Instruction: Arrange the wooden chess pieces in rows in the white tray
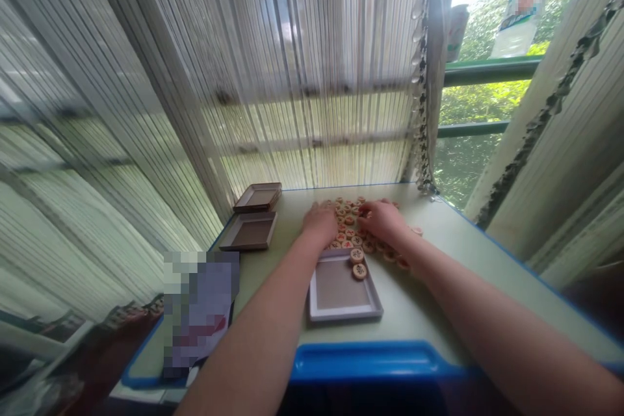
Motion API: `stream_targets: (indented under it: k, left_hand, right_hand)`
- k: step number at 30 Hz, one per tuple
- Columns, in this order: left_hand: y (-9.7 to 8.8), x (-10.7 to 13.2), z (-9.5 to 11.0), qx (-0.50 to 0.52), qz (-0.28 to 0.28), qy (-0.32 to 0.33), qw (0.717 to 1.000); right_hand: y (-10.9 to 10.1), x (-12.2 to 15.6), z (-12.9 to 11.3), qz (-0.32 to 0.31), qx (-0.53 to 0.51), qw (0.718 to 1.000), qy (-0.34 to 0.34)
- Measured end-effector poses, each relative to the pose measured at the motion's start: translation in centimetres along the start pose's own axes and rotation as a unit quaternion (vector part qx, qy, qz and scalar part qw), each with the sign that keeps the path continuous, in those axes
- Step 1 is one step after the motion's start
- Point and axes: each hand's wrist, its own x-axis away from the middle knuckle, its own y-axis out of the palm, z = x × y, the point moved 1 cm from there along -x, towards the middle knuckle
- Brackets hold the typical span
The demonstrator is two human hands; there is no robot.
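Observation:
Many round wooden Chinese chess pieces (349, 221), with red and dark characters, lie spread on the table's far half. My left hand (322, 220) rests at their left side, its fingers stretched forward and slightly blurred. On the right, my right hand (383, 218) is over the pieces, fingers bent and apart, with fingertips near several of them. I see no piece held in either hand. Just in front of the pile is a shallow grey box tray (316, 317). Two chess pieces (358, 264) are at its upper right corner.
Another shallow box part (244, 248) lies to the left, with more stacked box parts (258, 207) behind it. A partly blurred flat item (209, 312) is at the left edge. The pale table (487, 286) has a blue rim. Striped curtains (312, 45) hang behind.

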Motion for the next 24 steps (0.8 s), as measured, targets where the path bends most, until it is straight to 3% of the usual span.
stream_targets:
  k: [7, 17, 22, 24]
  left_hand:
    - [1.1, -0.6, -0.7, 0.039, -0.047, 0.027, 0.998]
    - [0.2, 0.0, 0.1, -0.048, -0.049, 0.087, 0.994]
    - [0.4, 0.1, 0.3, -0.028, -0.064, 0.106, 0.992]
    - [0.4, 0.1, 0.3, -0.024, -0.075, 0.111, 0.991]
  right_hand:
    - [0.0, 0.2, 0.1, -0.009, 0.002, 1.0, -0.023]
    - [-0.9, 0.6, -0.1, 0.004, 0.042, 0.999, -0.025]
    - [-1.1, 1.3, -1.2, 0.009, 0.037, 0.997, -0.074]
    - [-1.2, 1.2, -0.9, 0.0, 0.045, 0.997, -0.062]
